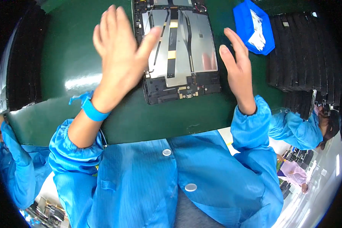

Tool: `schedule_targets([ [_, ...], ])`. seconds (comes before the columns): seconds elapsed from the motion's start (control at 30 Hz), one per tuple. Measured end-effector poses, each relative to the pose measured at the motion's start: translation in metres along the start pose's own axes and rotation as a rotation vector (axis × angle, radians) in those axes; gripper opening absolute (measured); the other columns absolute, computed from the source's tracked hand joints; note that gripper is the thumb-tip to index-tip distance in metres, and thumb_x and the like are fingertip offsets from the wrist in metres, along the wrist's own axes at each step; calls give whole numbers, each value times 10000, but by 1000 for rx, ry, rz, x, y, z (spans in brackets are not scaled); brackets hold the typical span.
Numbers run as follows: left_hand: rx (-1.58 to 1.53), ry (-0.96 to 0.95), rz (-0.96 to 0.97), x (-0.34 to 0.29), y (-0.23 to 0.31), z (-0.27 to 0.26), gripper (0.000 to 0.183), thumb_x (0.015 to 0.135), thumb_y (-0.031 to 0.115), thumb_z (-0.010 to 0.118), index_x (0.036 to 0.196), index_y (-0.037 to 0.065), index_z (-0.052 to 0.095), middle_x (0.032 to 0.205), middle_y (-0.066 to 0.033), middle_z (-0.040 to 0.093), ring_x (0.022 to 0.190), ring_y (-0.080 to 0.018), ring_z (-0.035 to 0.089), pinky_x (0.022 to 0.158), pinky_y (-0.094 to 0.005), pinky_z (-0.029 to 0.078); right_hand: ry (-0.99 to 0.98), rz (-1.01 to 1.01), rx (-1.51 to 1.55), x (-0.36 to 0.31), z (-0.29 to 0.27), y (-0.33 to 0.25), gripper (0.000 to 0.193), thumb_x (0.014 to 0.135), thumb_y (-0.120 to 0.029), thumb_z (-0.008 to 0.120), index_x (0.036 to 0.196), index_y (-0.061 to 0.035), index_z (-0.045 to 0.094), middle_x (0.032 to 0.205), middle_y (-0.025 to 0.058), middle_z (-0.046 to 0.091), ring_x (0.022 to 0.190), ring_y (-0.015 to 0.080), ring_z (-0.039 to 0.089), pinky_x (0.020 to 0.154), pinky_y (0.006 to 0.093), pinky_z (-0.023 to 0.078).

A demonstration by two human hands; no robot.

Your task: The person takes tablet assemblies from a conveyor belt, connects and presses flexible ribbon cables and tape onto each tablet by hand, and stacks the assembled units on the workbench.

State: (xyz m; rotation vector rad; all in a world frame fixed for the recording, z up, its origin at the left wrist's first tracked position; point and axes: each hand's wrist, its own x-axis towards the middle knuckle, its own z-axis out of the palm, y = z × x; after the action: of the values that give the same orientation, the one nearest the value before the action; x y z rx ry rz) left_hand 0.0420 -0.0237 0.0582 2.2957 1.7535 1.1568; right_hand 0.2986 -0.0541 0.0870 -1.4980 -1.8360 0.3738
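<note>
An opened tablet (pixel 201 45) lies on the green work surface, its silver back plate, dark ribbon cables and a small circuit board at the near edge showing. Over its left edge hovers my left hand (pixel 121 53), fingers stretched up and thumb spread toward the tablet; nothing is in it. A blue wrist strap (pixel 93 109) circles that wrist. To the right of the tablet is my right hand (pixel 238 68), held apart from it with thumb and fingers parted and empty. The tablet's far end runs out of the picture.
A blue bin (pixel 244 28) with white slips (pixel 257 34) stands at the far right. Stacks of black trays rise at the right (pixel 306 53) and the left (pixel 26 57) of the green table (pixel 74 68). Co-workers in blue sleeves (pixel 296 129) sit on both sides.
</note>
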Motion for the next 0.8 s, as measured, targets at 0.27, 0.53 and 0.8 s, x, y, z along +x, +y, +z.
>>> schedule_targets([
  [0.27, -195, -179, -87, -15, -8, -11, 595, 981, 401, 378, 1246, -116, 504, 1350, -274, 462, 1338, -393, 331, 1122, -539, 117, -106, 228, 480, 8, 28, -9, 532, 915, -174, 548, 1368, 70, 415, 1411, 201, 443, 1326, 272, 398, 1115, 352, 262],
  [0.53, -1350, 114, -620, 14, -37, -26, 507, 1025, 382, 342, 1275, -21, 520, 1088, -94, 633, 973, -186, 594, 939, -320, 453, -178, 447, 1160, 70, 32, -125, 504, 928, -124, 490, 1396, 15, 369, 1312, 137, 529, 1147, 219, 566, 993, 323, 432],
  [0.8, -1309, 94, -175, 7, -71, 23, 325, 976, 214, 496, 1208, -7, 545, 1107, -101, 622, 941, -241, 616, 906, -361, 482, -184, 337, 1408, 152, 179, -291, 316, 796, -11, 562, 1091, 9, 453, 940, 108, 553, 822, 188, 526, 762, 357, 451],
])
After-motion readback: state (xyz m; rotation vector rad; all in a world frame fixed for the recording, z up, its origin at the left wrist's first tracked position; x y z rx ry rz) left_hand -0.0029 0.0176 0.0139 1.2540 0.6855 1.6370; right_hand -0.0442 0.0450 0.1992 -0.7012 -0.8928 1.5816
